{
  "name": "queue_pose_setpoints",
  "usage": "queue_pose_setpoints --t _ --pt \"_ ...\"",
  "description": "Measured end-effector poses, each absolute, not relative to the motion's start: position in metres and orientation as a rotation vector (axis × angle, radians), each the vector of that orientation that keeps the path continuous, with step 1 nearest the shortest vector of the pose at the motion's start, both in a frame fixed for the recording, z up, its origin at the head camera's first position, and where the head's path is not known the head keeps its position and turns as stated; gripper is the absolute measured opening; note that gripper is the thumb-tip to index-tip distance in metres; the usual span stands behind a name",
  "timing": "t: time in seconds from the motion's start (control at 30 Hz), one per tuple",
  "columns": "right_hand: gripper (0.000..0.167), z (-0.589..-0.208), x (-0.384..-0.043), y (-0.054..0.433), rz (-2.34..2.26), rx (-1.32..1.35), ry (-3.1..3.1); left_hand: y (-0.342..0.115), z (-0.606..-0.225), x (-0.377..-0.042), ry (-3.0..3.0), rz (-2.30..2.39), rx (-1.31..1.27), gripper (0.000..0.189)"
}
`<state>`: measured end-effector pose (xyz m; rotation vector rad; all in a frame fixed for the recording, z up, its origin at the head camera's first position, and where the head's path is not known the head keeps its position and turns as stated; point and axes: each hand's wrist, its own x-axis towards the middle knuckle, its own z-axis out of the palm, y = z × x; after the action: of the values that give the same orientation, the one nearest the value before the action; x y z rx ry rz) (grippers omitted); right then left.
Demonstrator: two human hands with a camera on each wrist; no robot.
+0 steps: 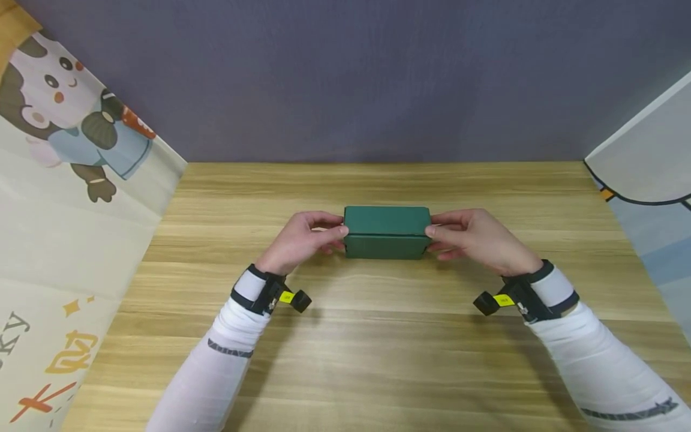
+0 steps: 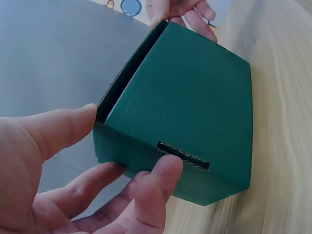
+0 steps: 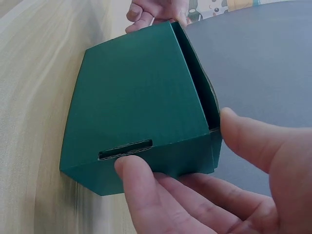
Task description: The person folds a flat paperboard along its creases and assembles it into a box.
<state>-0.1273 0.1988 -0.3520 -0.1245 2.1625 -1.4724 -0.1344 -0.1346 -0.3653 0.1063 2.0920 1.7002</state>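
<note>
A small green cardboard box rests on the wooden table between both hands. Its lid lies over the top, and the wrist views show a dark narrow gap along the lid's front edge. My left hand holds the left end, thumb at the lid's front corner and fingers against the side. Mirroring it, my right hand holds the right end with its thumb at the other corner. In the left wrist view a cut slot shows near a fingertip; a similar slot appears in the right wrist view.
The wood-grain table ends at a dark blue-grey backdrop. A printed cartoon sheet stands along the left side, and another printed panel along the right. Each wrist wears a strapped camera.
</note>
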Motion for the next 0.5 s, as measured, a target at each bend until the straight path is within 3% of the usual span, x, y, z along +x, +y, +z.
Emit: queue_pose_setpoints --t 0.5 --pt "0.067 -0.3576 -0.1284 0.1955 -1.481 -0.087 2.208 -0.1333 -0.3702 -0.1348 2.105 1.738 0.093 0.039"
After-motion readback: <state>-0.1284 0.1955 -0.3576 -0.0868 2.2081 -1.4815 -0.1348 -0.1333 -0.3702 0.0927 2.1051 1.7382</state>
